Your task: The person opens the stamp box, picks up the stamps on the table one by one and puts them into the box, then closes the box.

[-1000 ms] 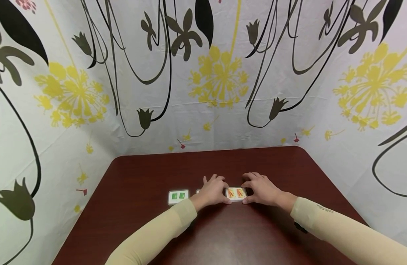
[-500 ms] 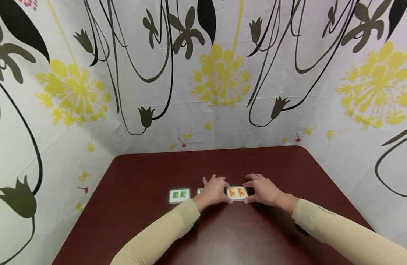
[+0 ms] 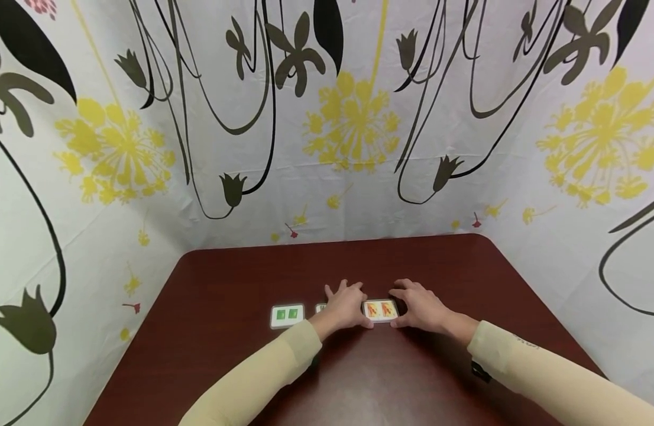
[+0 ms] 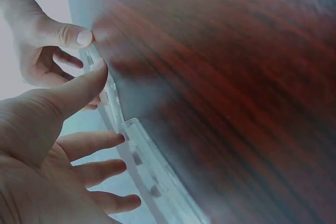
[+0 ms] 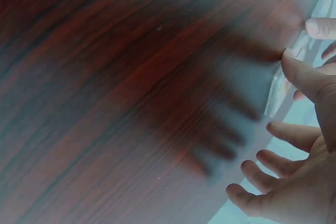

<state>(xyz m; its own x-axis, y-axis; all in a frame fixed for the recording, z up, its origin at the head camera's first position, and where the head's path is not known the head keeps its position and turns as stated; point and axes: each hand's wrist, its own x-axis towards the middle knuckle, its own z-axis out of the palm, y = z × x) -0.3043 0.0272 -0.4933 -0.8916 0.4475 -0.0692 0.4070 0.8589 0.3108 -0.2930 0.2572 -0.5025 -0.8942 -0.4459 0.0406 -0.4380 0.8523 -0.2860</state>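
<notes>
A white picture card (image 3: 381,310) with two orange-red pictures lies between my hands in the head view, its rim clear and glossy. My left hand (image 3: 342,307) holds its left end, thumb at the near edge and index finger by the far corner. At the right end my right hand (image 3: 421,306) does likewise, thumb in front and fingers behind. The wrist views show both thumbs against the card's edge, the other fingers spread. Left of it, a second card (image 3: 320,307) is mostly hidden behind the left hand. Farther left lies a card with two green squares (image 3: 287,316).
The cards form a row on a dark red-brown wooden table (image 3: 252,367) with rounded far corners. A white curtain (image 3: 348,213) printed with flowers surrounds its back and sides. Something black, perhaps a strap, shows under the right sleeve (image 3: 518,355).
Both hands stay at the orange-pictured card with almost no movement. The head view shifts slightly, and a sliver more of the middle card shows beside the left hand than one second ago.
</notes>
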